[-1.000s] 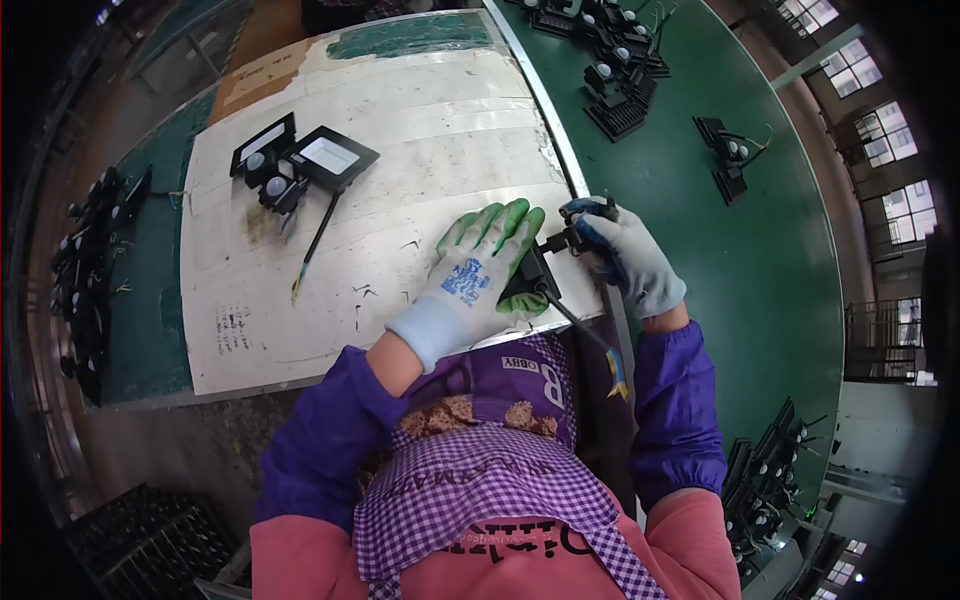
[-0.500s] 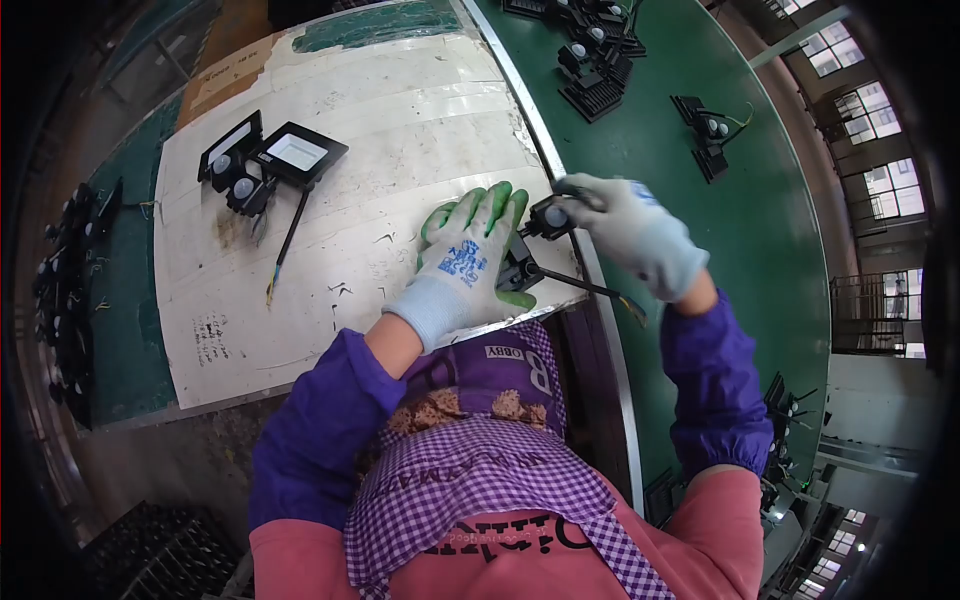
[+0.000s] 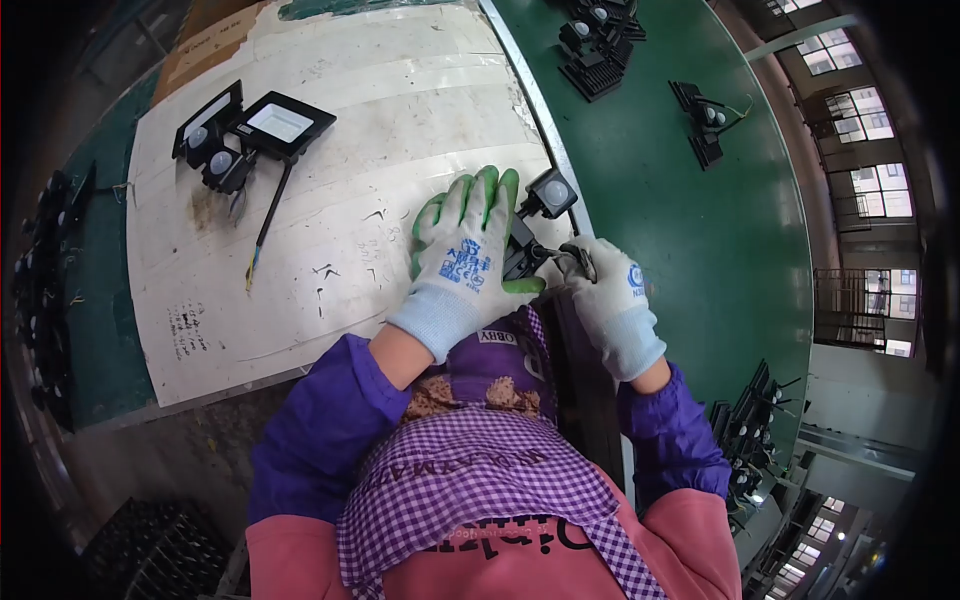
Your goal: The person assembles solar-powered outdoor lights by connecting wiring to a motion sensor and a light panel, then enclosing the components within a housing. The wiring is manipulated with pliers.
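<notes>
My left hand (image 3: 465,255), in a white and green glove, lies flat with its fingers stretched over a black lamp, whose black bracket part (image 3: 520,245) shows beside the thumb. A black sensor head (image 3: 552,192) sticks out past the fingertips at the board's edge. In the fingers of my right hand (image 3: 605,295), also gloved, is a small dark tool (image 3: 578,262), close to the lamp's cable. The tool's tip and most of the lamp are hidden.
Two black lamps with sensors (image 3: 278,125) lie on the white board (image 3: 350,190). More lamps sit on the green surface (image 3: 680,230) to the right, at the top (image 3: 600,50) and lower right (image 3: 750,430). Many dark parts (image 3: 50,300) line the far left.
My right hand has moved down and left, from the sensor head to the cable side of the lamp. The sensor head now stands free of it. The view has shifted slightly.
</notes>
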The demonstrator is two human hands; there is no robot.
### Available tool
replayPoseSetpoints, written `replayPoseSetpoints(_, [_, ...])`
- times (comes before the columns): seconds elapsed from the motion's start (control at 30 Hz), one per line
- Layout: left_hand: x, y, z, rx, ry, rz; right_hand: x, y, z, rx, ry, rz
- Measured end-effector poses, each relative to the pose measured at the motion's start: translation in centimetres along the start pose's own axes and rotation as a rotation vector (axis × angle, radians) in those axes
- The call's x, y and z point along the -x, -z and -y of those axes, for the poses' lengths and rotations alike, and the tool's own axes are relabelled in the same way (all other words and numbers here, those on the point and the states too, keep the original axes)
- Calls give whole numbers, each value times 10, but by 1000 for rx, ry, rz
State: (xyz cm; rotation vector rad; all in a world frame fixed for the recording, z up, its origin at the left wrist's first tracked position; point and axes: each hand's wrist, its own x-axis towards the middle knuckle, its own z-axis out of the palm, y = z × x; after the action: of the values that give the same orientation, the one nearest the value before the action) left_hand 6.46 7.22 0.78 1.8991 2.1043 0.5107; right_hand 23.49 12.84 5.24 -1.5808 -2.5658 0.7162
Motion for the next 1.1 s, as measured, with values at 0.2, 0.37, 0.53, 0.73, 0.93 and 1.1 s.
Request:
replayPoseSetpoints(0.2, [-1, -6, 4, 21, -11, -46, -15, 28, 35, 354, 215, 79])
replayPoseSetpoints(0.37, [0, -8, 7, 37, 4, -39, -27, 23, 50, 614, 411, 251])
replayPoseSetpoints(0.53, [0, -8, 5, 35, 22, -25, -53, 29, 40, 485, 406, 396])
replayPoseSetpoints(0.73, [0, -11, 7, 19, -5, -53, -67, 42, 27, 193, -5, 492])
replayPoseSetpoints(0.93, [0, -8, 6, 15, 12, -34, -44, 29, 37, 385, 423, 259])
replayPoseSetpoints(1.1, [1, -13, 6, 44, 5, -60, -55, 29, 51, 562, 393, 431])
